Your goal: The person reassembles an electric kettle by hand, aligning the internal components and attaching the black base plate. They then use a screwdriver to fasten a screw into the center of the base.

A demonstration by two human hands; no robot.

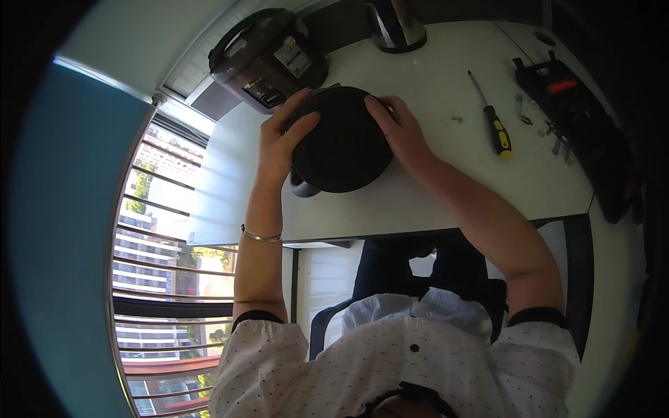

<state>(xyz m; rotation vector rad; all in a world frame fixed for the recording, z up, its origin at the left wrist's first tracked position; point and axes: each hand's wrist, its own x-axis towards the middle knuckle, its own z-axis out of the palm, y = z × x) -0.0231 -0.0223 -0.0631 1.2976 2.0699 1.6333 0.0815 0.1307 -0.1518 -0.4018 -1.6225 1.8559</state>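
Note:
A round black object [343, 146] with a flat, disc-like face stands over the white table between my two hands. It looks like the underside of a small appliance, but its kind cannot be made out. A dark curved part, like a handle, sticks out at its lower left. My left hand [284, 132] grips the left rim, thumb on the upper face. On the opposite side, my right hand [401, 131] clasps the upper right rim, its thumb also on top. The fingertips beneath are partly hidden. To the right lies a black and yellow screwdriver [498, 132], apart from both hands.
A dark rice cooker [268, 59] stands at the back left, close to my left hand. A metal kettle [396, 28] is at the back edge. Small metal parts [554, 136] lie beside a black tool case [585, 125] on the right. Window blinds [174, 258] run along the left.

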